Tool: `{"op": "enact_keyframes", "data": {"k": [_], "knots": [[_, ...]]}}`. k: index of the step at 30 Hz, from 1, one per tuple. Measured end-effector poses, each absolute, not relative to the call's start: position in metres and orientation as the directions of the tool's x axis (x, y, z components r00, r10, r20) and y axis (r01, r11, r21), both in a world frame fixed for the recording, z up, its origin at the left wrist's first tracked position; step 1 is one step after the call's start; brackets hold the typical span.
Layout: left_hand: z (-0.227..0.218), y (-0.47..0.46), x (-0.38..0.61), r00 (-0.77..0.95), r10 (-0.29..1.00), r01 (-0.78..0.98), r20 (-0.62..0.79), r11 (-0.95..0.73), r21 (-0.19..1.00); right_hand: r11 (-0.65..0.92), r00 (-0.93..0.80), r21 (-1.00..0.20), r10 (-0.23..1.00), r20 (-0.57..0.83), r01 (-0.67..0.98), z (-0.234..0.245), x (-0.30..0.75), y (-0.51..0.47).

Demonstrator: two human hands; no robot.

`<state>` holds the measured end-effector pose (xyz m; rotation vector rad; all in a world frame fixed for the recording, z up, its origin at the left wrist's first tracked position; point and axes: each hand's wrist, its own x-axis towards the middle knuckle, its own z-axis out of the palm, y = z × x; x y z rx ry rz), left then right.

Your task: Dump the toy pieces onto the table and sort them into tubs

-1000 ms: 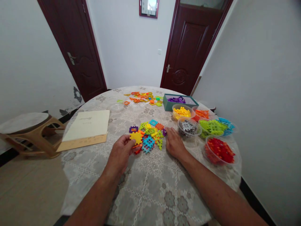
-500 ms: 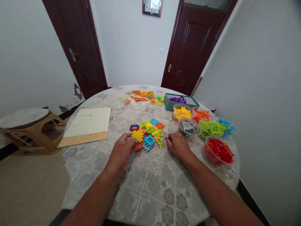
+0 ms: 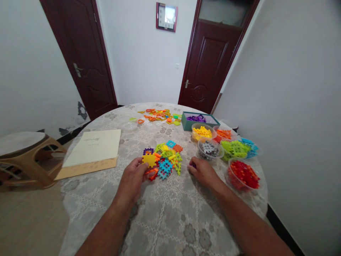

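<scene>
A small pile of coloured plastic interlocking pieces lies on the round table between my hands. My left hand rests at the pile's left edge, its fingers closed on a yellow square piece. To the right of the pile, my right hand lies with its fingers curled round a small purple piece that just shows at the fingertips.
Clear bowls of sorted pieces stand at the right: yellow, orange, grey-white, green, blue, red. A teal box holds purple ones. More loose pieces lie far back. A cream booklet lies left; a stool stands beside the table.
My right hand has drawn back from the pile's right edge and closed on a purple piece. The left hand keeps hold of the yellow square. The camera has tilted up slightly.
</scene>
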<state>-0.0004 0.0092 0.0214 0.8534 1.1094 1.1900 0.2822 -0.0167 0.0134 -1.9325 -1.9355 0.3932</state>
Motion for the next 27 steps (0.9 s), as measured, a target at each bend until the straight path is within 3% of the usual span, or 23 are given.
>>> {"op": "enact_keyframes", "data": {"k": [5,9,12,15,18,22,27], "knots": [[0.018,0.014,-0.004,-0.021,0.981,-0.240,-0.195,0.185,0.953,0.160,-0.230,-0.674,0.973,-0.014,0.721,0.052,0.276,-0.026],[0.015,0.013,-0.003,-0.009,0.984,-0.176,-0.178,0.174,0.969,0.132,-0.278,-0.667,0.953,-0.117,0.733,0.089,0.285,0.008],[0.016,0.012,-0.003,0.009,0.984,-0.134,-0.179,0.179,0.975,-0.018,-0.120,-0.676,0.980,-0.157,0.736,0.118,0.304,0.066],[0.019,0.012,-0.003,0.037,0.984,-0.132,-0.175,0.178,0.975,-0.086,0.239,-0.746,0.966,0.100,0.661,0.146,0.326,0.123],[0.022,0.012,-0.005,0.048,0.985,-0.137,-0.168,0.173,0.975,-0.076,0.384,-0.740,0.887,0.256,0.668,0.160,0.339,0.148],[0.022,0.012,-0.008,0.070,0.986,-0.135,-0.153,0.162,0.978,-0.031,0.350,-0.693,0.878,0.325,0.721,0.136,0.324,0.130],[0.019,0.011,-0.006,0.105,0.984,-0.107,-0.146,0.157,0.982,0.149,0.033,-0.790,0.977,0.209,0.595,0.066,0.260,0.067]]}}
